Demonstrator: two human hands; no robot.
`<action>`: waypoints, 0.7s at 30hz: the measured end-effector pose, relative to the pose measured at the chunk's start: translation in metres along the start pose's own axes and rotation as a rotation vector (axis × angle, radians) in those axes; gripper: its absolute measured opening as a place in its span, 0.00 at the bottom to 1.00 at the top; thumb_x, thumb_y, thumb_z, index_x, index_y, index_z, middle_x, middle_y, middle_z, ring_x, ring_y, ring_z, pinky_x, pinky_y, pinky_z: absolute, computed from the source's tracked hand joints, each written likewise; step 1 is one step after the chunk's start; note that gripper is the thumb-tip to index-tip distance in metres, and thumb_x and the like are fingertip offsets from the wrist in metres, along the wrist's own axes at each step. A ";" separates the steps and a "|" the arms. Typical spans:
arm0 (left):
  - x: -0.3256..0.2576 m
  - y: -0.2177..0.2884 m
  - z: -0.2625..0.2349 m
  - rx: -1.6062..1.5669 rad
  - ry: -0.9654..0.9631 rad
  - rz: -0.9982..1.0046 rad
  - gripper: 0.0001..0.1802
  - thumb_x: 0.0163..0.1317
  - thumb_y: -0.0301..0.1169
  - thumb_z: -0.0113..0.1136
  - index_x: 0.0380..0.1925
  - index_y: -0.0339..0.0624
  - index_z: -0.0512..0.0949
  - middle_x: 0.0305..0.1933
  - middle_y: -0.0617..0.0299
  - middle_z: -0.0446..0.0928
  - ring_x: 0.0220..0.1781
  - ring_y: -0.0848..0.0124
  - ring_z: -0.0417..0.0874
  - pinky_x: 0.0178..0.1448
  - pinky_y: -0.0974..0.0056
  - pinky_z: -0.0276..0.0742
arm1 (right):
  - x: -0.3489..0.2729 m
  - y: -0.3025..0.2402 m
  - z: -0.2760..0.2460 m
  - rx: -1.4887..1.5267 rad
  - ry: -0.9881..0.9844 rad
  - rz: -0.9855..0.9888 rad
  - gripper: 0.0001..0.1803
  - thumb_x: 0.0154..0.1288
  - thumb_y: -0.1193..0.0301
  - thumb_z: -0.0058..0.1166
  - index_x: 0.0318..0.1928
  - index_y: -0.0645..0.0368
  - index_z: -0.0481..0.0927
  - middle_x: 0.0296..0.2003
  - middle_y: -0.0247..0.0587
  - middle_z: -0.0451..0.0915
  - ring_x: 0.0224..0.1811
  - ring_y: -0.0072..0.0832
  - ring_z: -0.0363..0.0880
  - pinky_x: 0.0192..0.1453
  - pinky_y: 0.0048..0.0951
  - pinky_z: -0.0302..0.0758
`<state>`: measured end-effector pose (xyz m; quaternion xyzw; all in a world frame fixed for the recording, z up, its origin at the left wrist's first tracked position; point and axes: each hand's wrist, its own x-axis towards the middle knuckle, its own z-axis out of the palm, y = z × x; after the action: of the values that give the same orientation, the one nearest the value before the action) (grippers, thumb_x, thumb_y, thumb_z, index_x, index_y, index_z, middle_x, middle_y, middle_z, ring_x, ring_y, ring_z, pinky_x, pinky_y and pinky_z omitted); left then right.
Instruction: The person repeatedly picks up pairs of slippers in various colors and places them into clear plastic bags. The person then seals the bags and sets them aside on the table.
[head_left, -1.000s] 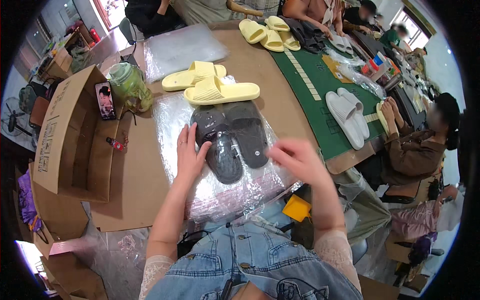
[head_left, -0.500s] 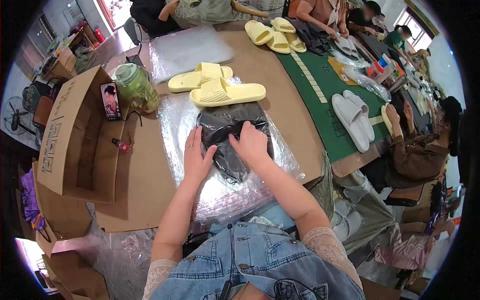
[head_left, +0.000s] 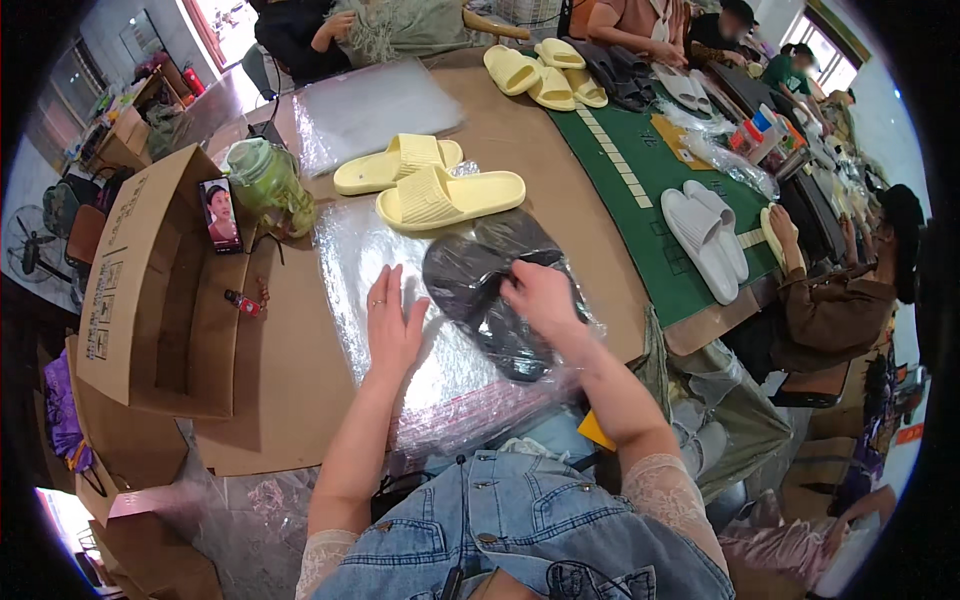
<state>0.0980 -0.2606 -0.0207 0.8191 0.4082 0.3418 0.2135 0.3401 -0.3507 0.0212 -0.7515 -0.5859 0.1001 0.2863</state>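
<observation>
A pair of black slippers [head_left: 470,270] in a clear plastic bag lies on a stack of clear plastic bags [head_left: 370,270]. My right hand [head_left: 548,303] has its fingers curled and closed on the bagged slippers near their middle. My left hand [head_left: 394,328] rests flat on the stack, its fingers stretched out and the thumb apart, just left of the slippers and not holding them. Right behind the black pair, a pair of pale yellow slippers [head_left: 465,200] sits at the stack's far edge, one partly behind the other.
At the left stand an open cardboard box [head_left: 150,270], a phone [head_left: 220,215] and a green-tinted jar [head_left: 265,180]. More clear bags [head_left: 375,110] lie at the back. Grey slippers [head_left: 700,240] rest on a green mat [head_left: 635,235] at the right. Several people work around the tables.
The bagged black slippers have shifted right and turned. My right hand has gone right with them, its fingers now closed. My left hand stays on the stack, now apart from the slippers.
</observation>
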 end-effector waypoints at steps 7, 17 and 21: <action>0.000 -0.003 0.003 -0.041 0.006 -0.011 0.29 0.70 0.38 0.56 0.66 0.33 0.68 0.65 0.39 0.72 0.69 0.43 0.68 0.74 0.47 0.61 | -0.094 0.059 -0.107 0.093 0.113 0.275 0.10 0.57 0.70 0.62 0.31 0.63 0.76 0.20 0.43 0.73 0.23 0.28 0.73 0.31 0.33 0.71; -0.004 0.000 0.008 -0.077 -0.040 -0.167 0.28 0.70 0.34 0.56 0.66 0.33 0.69 0.68 0.41 0.69 0.72 0.48 0.65 0.75 0.50 0.60 | -0.264 0.162 -0.293 -0.561 0.021 0.689 0.16 0.54 0.62 0.64 0.31 0.63 0.81 0.27 0.55 0.80 0.34 0.52 0.81 0.39 0.48 0.76; -0.001 -0.011 0.000 0.068 -0.096 -0.037 0.28 0.69 0.34 0.57 0.66 0.32 0.69 0.69 0.43 0.69 0.72 0.48 0.65 0.76 0.51 0.58 | -0.295 0.162 -0.293 -0.540 -0.355 0.988 0.18 0.50 0.60 0.67 0.38 0.60 0.86 0.39 0.57 0.84 0.46 0.51 0.83 0.51 0.48 0.79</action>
<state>0.0918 -0.2553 -0.0274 0.8336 0.4239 0.2843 0.2111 0.5293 -0.7436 0.1164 -0.9534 -0.2101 0.1930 -0.0984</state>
